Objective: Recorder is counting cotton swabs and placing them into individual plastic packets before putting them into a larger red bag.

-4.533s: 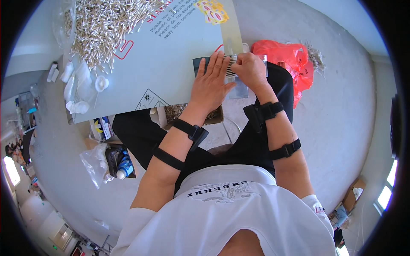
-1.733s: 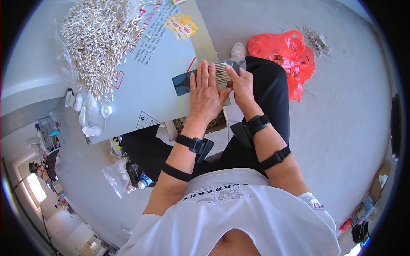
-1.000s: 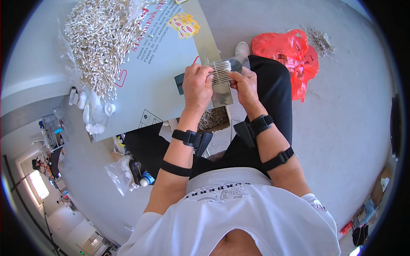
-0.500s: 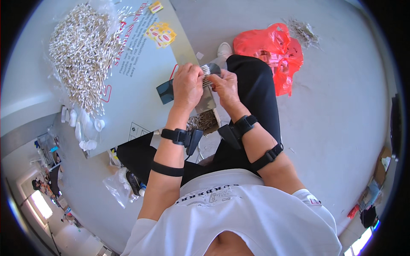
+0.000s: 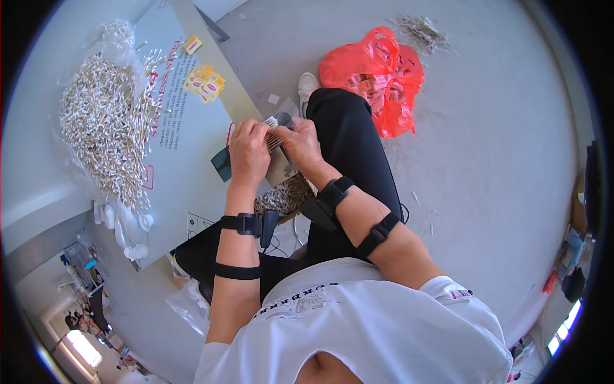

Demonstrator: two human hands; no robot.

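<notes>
Close together at the table's right edge, both hands work on a small bundle of white-tipped cotton swabs (image 5: pixel 274 133). My left hand (image 5: pixel 250 151) has its fingers closed on the bundle's left side. From the right, my right hand (image 5: pixel 300 144) pinches the same bundle with thumb and fingers. A grey, rounded, smooth piece (image 5: pixel 284 119) shows just beyond the swabs; what it belongs to is hidden by the fingers. A dark flat plate (image 5: pixel 221 164) sticks out to the left of my left hand. Below my wrists, an open box (image 5: pixel 309 186) contains many loose swabs.
A big heap of cotton swabs (image 5: pixel 102 121) lies on clear plastic on the table (image 5: pixel 185 185). Yellow cards (image 5: pixel 204 84) and a small yellow box (image 5: pixel 192 45) lie farther up. White rolls (image 5: pixel 136 249) sit at the near-left edge. On the floor are a red plastic bag (image 5: pixel 345 64) and scattered swabs (image 5: pixel 422 33).
The view has shifted, so the table, hands and red bag appear farther left. Both hands stay on the swab bundle, with little change in their grip.
</notes>
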